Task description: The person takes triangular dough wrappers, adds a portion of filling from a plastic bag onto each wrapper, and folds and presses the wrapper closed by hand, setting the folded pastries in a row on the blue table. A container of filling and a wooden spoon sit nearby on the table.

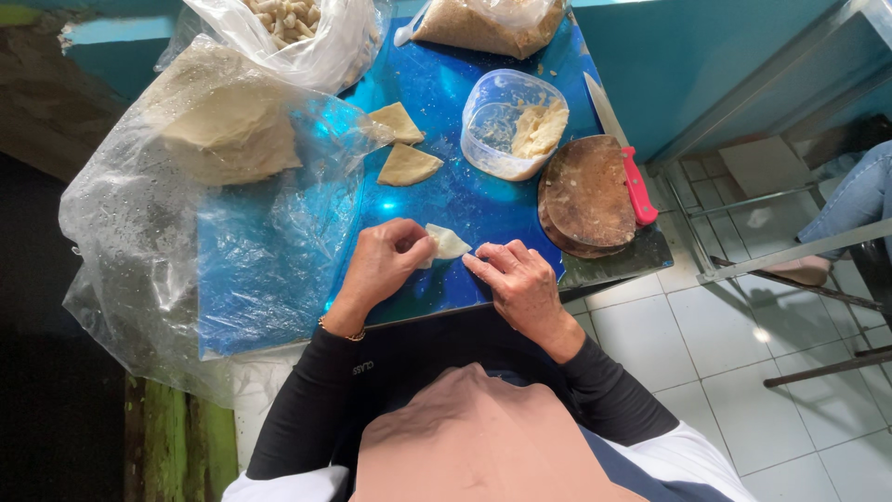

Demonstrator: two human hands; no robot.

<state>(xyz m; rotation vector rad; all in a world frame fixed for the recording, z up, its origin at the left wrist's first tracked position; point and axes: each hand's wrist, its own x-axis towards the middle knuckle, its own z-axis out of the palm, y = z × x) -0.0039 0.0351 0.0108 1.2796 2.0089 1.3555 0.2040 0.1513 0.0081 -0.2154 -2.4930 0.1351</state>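
White floor tiles and a teal wall frame the shiny blue counter (446,200) seen from the head camera. At its near edge both hands work one small pale dough parcel (446,244). The left hand (386,263) has its grip pinched on the parcel's left edge, thumb and fingers closed on the dough. The right hand (518,284) lies just beside it, fingertips pressing down at the parcel's right corner; its grip is flat and loose, not clasped round anything.

Further back lie two folded tan triangular pastries (401,144), apparently finished, near each other and well apart from the hands. A clear round plastic tub of pale filling (513,125) stands to the right, partly full. Beside it sits a round brown wooden board (587,195) with a red-handled knife (621,153) along its far edge. On the left, a large clear plastic bag holding a stack of beige dough sheets (223,125) looks plentiful, so by my judgement most of the folding remains.
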